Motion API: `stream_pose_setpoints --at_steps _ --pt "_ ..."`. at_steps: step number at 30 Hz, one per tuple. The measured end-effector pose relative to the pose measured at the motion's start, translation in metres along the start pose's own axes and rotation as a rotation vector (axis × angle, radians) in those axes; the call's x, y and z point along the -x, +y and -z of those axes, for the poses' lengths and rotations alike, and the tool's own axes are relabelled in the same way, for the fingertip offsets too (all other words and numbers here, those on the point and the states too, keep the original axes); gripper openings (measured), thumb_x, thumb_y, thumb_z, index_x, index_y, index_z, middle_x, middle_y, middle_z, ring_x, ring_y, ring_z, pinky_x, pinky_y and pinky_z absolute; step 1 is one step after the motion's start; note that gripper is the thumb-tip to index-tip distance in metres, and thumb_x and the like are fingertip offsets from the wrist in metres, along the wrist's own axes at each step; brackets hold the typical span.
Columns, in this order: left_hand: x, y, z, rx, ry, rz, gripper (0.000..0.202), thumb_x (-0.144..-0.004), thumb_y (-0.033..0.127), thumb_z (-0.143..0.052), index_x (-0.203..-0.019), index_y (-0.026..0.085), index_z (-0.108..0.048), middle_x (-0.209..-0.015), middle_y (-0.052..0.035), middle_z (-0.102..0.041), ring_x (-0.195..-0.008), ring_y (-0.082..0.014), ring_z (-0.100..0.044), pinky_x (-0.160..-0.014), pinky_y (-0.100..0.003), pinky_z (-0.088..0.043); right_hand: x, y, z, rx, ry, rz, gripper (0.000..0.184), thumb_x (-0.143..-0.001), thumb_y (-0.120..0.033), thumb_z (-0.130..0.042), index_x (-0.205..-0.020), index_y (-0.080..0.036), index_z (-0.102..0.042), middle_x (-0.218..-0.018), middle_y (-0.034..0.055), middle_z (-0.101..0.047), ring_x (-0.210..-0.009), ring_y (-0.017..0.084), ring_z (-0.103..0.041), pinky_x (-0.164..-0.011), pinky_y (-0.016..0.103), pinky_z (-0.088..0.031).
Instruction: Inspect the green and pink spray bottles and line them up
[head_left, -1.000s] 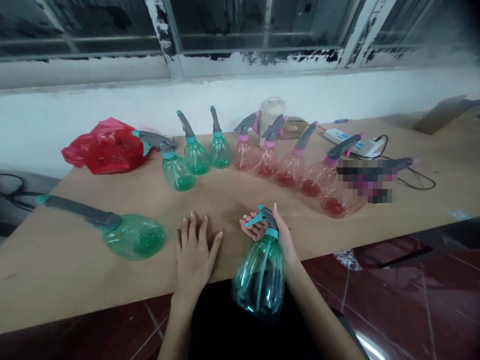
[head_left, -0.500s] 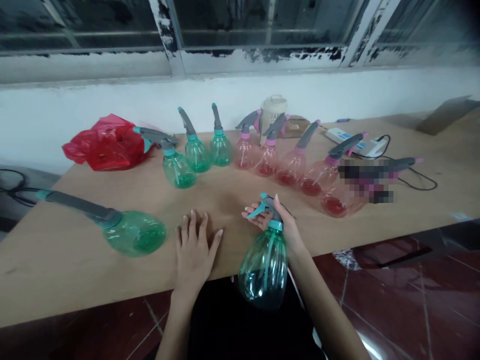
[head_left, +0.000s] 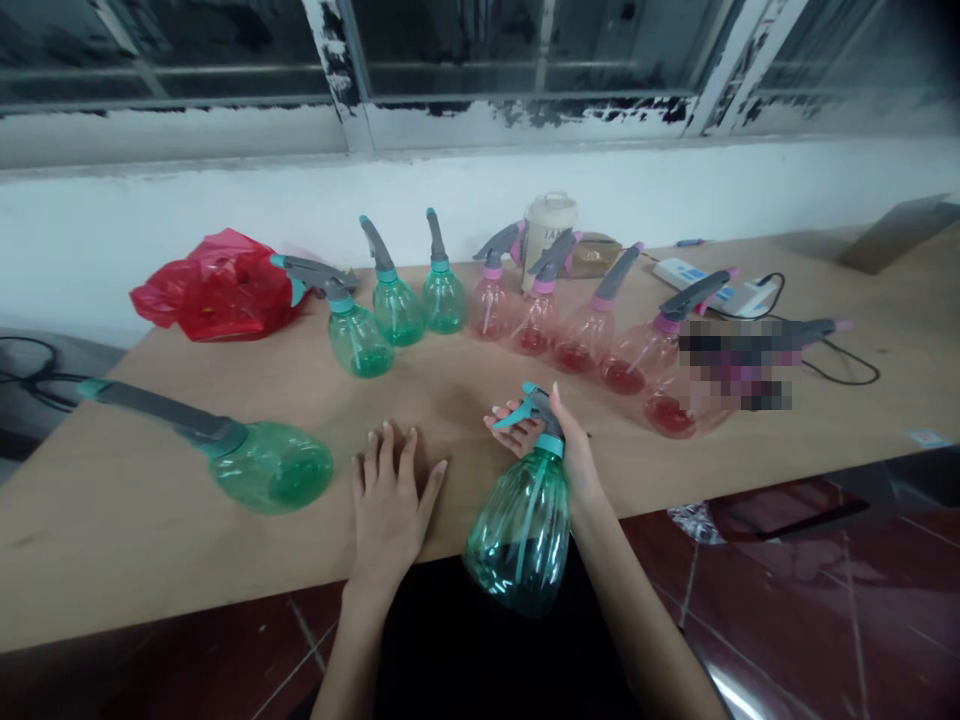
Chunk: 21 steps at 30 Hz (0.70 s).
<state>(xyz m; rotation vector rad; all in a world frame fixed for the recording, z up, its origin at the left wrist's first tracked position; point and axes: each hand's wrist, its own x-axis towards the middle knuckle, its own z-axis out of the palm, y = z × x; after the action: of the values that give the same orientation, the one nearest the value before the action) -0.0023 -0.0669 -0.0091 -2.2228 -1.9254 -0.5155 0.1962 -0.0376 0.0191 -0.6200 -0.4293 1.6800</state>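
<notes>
Our hands are apart: the left hand (head_left: 391, 500) lies flat, fingers spread, on the light-brown wooden table (head_left: 435, 385); the right hand (head_left: 576, 455) curls around the grey-and-teal plastic trigger head (head_left: 544, 422) of a ribbed, see-through green plastic spray bottle (head_left: 517, 540) hanging below it. We judge it light, slick and slightly flexible, best held by that head.

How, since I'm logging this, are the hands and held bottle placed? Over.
Right hand holding green spray bottle by its head. Left hand palm-down on table. Pink bottles beyond.
</notes>
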Motion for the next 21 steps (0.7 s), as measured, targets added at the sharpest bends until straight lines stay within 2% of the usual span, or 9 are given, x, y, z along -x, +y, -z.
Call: stream_pose_setpoints --at_steps 4,7,9,15,21 --pt "0.001 -0.001 -0.003 -0.017 0.018 -0.01 0.057 -0.092 0.049 -0.033 -0.134 0.011 -0.042 -0.143 -0.0188 -0.036 -0.133 -0.0352 -0.029 -0.104 -0.053 -0.025 0.001 0.0 -0.008 -0.033 0.039 0.08 0.022 -0.078 -0.042 -0.063 -0.083 -0.021 -0.064 -0.066 -0.0016 -0.062 -0.062 0.015 -0.062 -0.078 0.037 -0.051" --pt "0.0 -0.002 -0.005 -0.015 0.034 -0.004 0.058 -0.091 0.05 -0.032 -0.133 0.011 -0.043 -0.143 -0.0195 -0.036 -0.133 -0.0351 -0.029 -0.104 -0.054 -0.024 0.003 -0.001 -0.012 -0.031 0.013 0.118 0.015 -0.078 -0.035 -0.064 -0.081 -0.021 -0.062 -0.063 -0.004 -0.059 -0.055 0.012 -0.059 -0.075 0.035 -0.052" --pt "0.0 -0.001 -0.004 -0.005 0.026 0.0 0.059 -0.091 0.051 -0.032 -0.133 0.011 -0.043 -0.142 -0.0193 -0.036 -0.133 -0.0351 -0.029 -0.104 -0.054 -0.025 0.004 -0.001 -0.014 -0.019 -0.025 0.121 0.016 -0.077 -0.036 -0.064 -0.081 -0.021 -0.063 -0.064 -0.0034 -0.06 -0.059 0.013 -0.061 -0.076 0.036 -0.052" --pt "0.0 -0.001 -0.001 0.01 0.013 -0.009 0.058 -0.092 0.05 -0.031 -0.133 0.011 -0.043 -0.142 -0.0183 -0.037 -0.133 -0.0348 -0.029 -0.104 -0.054 -0.026 0.006 -0.001 -0.015 0.067 -0.135 0.079 0.031 -0.073 -0.047 -0.066 -0.087 -0.019 -0.065 -0.072 0.0032 -0.066 -0.089 0.024 -0.065 -0.087 0.042 -0.047" --pt "0.001 -0.002 -0.004 -0.003 0.027 -0.014 0.056 -0.092 0.049 -0.033 -0.132 0.012 -0.043 -0.142 -0.0184 -0.037 -0.132 -0.0351 -0.03 -0.103 -0.054 -0.026 0.005 0.0 -0.016 0.106 -0.125 0.096 0.036 -0.076 -0.053 -0.06 -0.085 -0.019 -0.067 -0.077 0.006 -0.068 -0.093 0.024 -0.064 -0.089 0.042 -0.046"
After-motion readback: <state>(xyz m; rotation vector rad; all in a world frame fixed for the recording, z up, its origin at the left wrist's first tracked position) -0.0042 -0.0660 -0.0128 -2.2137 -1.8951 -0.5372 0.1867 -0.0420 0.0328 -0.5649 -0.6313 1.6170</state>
